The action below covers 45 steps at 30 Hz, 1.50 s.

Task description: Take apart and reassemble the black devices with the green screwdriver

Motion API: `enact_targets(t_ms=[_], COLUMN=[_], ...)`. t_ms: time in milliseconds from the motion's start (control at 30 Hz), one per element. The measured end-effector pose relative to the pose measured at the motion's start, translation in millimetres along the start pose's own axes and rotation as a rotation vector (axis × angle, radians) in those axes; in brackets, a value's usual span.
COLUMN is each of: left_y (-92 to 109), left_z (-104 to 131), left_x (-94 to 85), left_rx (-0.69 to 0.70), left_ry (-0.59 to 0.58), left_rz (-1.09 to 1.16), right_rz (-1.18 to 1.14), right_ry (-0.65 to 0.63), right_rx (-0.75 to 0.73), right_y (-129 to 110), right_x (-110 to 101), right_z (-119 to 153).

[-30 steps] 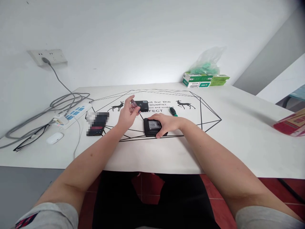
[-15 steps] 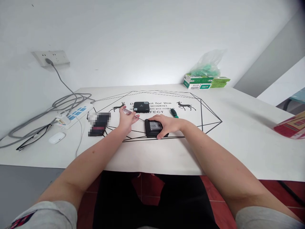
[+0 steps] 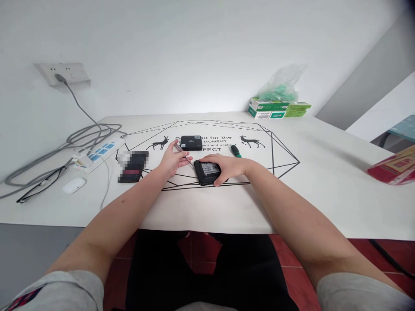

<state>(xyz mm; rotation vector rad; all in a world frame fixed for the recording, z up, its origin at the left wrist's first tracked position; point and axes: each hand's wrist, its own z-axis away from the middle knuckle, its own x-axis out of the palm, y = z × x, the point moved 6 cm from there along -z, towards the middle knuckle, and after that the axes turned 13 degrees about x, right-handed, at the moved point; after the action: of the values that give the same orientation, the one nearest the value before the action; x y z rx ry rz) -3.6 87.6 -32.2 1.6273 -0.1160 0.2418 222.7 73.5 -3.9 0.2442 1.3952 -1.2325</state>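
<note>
My left hand (image 3: pixel 173 160) is closed around the clear handle of a screwdriver (image 3: pixel 180 150). The thin metal shaft slants down to the left edge of a black box-shaped device (image 3: pixel 206 173); whether the tip sits in a seam, I cannot tell. Gripping that device from the right and top is my right hand (image 3: pixel 225 167). A pale printed label shows on its upper face, and its right side is hidden by my fingers. Just behind lies a black rounded-square piece (image 3: pixel 191 143) with a small sticker. A green-and-black screwdriver handle (image 3: pixel 235 151) rests beyond my right hand.
On the left are a blurred dark object (image 3: pixel 132 167), a white power strip (image 3: pixel 103 152), coiled grey cable (image 3: pixel 81 134), glasses (image 3: pixel 40 188) and a white case (image 3: pixel 74 185). Green boxes (image 3: pixel 270 107) stand at the back right, a red package (image 3: pixel 394 168) at the far right.
The device has tilted slightly under my right hand. The screwdriver in my left hand now points more steeply down at the device's left edge. The whole view has shifted a little.
</note>
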Motion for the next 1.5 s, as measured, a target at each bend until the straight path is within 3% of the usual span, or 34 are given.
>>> enact_targets(t_ms=[267, 400, 467, 567, 633, 733, 800, 867, 967, 1033, 1200, 1367, 1500], left_y=[-1, 5, 11, 30, 28, 23, 27, 33, 27, 22, 17, 12, 12], left_z=[4, -2, -7, -15, -18, -18, -15, -9, 6, 14, 17, 14, 16], left_x=[4.0, -7.9, -20.4, -32.1, -32.9, -31.2, -26.9, -15.3, 11.2, 18.6, 29.0, 24.5, 24.8], left_rx=[-0.027, -0.014, 0.031, 0.255, 0.246, 0.184, 0.24, 0.383, 0.544, 0.516, 0.533, 0.448, 0.47], left_ry=[-0.016, 0.054, 0.096, 0.106, 0.037, -0.022, -0.017, -0.135, -0.62, -0.784, -0.815, -0.732, -0.76], left_rz=[-0.017, -0.084, -0.316, -0.901, -1.19, -1.382, -1.416, -1.419, -1.292, -1.248, -1.178, -1.234, -1.23], right_rz=[-0.015, -0.004, 0.009, 0.042, 0.047, 0.035, 0.023, 0.009, -0.03, -0.063, -0.082, -0.11, -0.321], right_ry=[-0.011, -0.028, 0.004, 0.09, 0.126, 0.153, 0.178, 0.212, 0.266, 0.294, 0.314, 0.327, 0.377], right_rx=[0.018, 0.058, 0.073, 0.046, 0.006, -0.035, -0.05, -0.053, -0.043, -0.042, -0.075, -0.081, -0.136], right_y=[3, 0, -5, -18, -26, -31, -31, -29, -25, -23, -26, -28, -19], right_x=[0, 1, 2, 4, 7, 12, 13, 12, 10, 8, 9, 10, -2], right_z=[-1, 0, 0, 0, 1, 0, -2, -5, -11, -14, -15, -18, -18])
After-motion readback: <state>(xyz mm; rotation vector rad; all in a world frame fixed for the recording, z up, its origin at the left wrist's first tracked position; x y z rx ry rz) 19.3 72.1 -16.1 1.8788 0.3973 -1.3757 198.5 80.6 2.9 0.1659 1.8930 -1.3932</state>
